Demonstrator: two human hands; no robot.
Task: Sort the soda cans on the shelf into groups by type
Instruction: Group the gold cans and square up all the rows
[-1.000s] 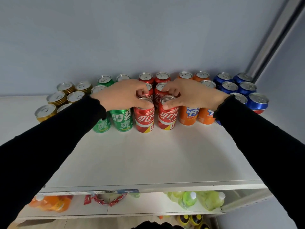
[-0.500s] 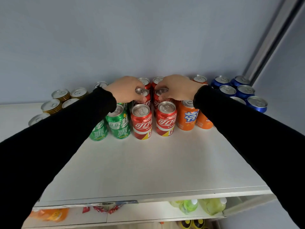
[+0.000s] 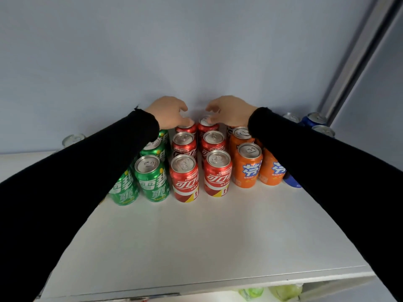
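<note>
Red cola cans (image 3: 184, 178) stand in two columns, three deep, at the middle of the white shelf (image 3: 196, 236). Green cans (image 3: 152, 180) stand to their left, orange cans (image 3: 248, 168) to their right, and blue cans (image 3: 314, 119) at the far right. My left hand (image 3: 169, 112) hovers over the back left red can (image 3: 185, 128), fingers spread, fingertips at its top. My right hand (image 3: 232, 110) is clawed over the back right red can (image 3: 207, 124), thumb at its rim. Neither can is lifted. My black sleeves hide part of the green, orange and blue groups.
One can top (image 3: 73, 139) shows at the far left behind my left sleeve. A grey wall closes the back of the shelf and a metal post (image 3: 357, 62) runs up at the right. Green bottles (image 3: 283, 290) lie on the shelf below.
Both hands have moved back, from the front red cans to the middle pair and now to the back pair. Their fingers have spread. The camera has come closer and lower.
</note>
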